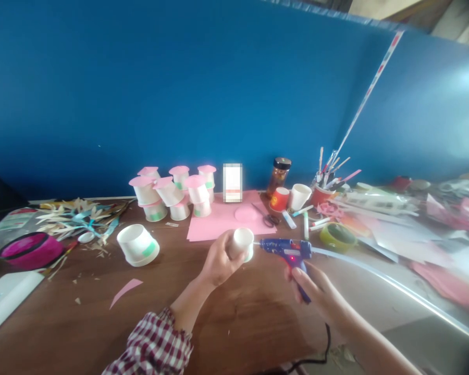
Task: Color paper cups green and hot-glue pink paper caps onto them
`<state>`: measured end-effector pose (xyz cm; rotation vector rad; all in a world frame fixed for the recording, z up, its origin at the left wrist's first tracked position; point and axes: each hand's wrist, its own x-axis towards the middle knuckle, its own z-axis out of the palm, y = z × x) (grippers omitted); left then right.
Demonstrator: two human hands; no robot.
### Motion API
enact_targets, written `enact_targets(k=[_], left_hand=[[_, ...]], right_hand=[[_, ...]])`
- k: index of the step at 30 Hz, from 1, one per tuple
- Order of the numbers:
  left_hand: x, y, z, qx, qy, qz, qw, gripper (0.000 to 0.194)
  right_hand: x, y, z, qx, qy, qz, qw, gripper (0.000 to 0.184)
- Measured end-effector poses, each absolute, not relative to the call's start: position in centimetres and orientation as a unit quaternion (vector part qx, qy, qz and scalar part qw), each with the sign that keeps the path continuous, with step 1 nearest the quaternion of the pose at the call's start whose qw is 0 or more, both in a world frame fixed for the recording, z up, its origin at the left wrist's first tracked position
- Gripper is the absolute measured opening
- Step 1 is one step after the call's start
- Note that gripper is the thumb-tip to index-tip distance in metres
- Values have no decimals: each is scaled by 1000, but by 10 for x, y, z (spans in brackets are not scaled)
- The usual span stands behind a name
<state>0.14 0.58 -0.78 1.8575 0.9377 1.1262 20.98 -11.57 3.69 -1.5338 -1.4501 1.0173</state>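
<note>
My left hand is closed round a small white paper cup, tilted a little, with a bit of green on its lower side. In my right hand is a blue glue gun, its red light lit and a long clear glue stick trailing out of the back. The gun's nozzle points left, touching or very close to the cup's side; which of the two I cannot tell. Left of my left hand, a white paper cup stands on the brown table.
Stacked white cups with pink paper tops stand at the back. Scissors lie on pink paper. A jar, red cup, markers and yellow tape roll are rightward. A black cord lies near the front.
</note>
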Motion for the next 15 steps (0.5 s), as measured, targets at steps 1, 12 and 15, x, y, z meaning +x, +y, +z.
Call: enact_targets(k=[1, 12, 15], left_hand=[[1, 6, -7, 728, 366, 438, 380, 47], [1, 5, -4, 724, 359, 440, 391, 45], [1, 5, -4, 721, 356, 447, 392, 45]], right_hand=[[210, -116, 37, -603, -569, 401, 389, 38], [210, -117, 41, -607, -552, 399, 409, 40], [213, -118, 42, -597, -552, 405, 418, 39]])
